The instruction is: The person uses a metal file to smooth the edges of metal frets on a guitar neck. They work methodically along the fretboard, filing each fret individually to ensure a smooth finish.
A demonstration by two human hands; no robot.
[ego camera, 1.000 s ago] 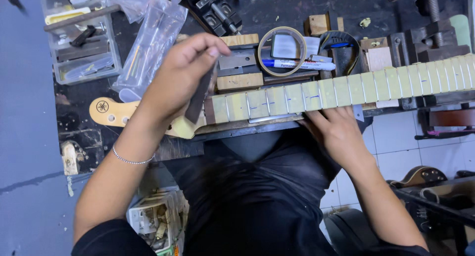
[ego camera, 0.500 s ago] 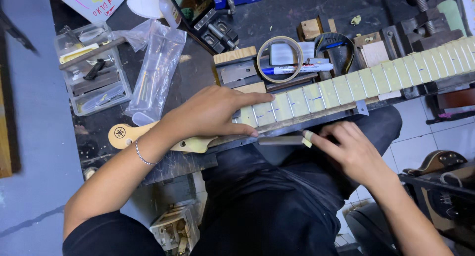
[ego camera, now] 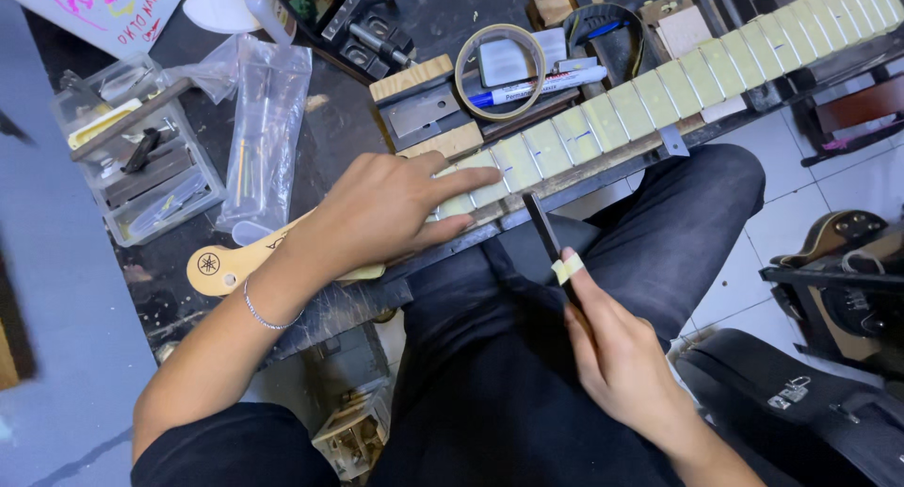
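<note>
The left hand [ego camera: 391,209] lies flat on the guitar neck [ego camera: 603,124], fingers [ego camera: 466,178] stretched out and pressing on the taped fretboard near the headstock [ego camera: 221,266]; they grip nothing. The neck runs along the near edge of the table [ego camera: 339,129], from the pale headstock at the left up toward the far right corner, its frets masked with strips of pale tape that bear small blue marks.

The right hand [ego camera: 617,350] is over the person's lap, just off the table's near edge, and clasps a thin dark file [ego camera: 544,235]. The index finger, wrapped in pale tape at the tip, lies along the tool. The file's far end comes close to the side of the neck, just right of the left hand's fingertips; whether it touches cannot be told.

Behind the neck, toward the middle of the table, sit a roll of tape [ego camera: 501,71], a marker [ego camera: 541,85] and wooden blocks [ego camera: 411,77]. A clear plastic bag [ego camera: 266,129] lies at the left, with a clear parts box [ego camera: 141,157] beside it near the left edge. A dark guitar case [ego camera: 800,402] rests on the tiled floor at the right.
</note>
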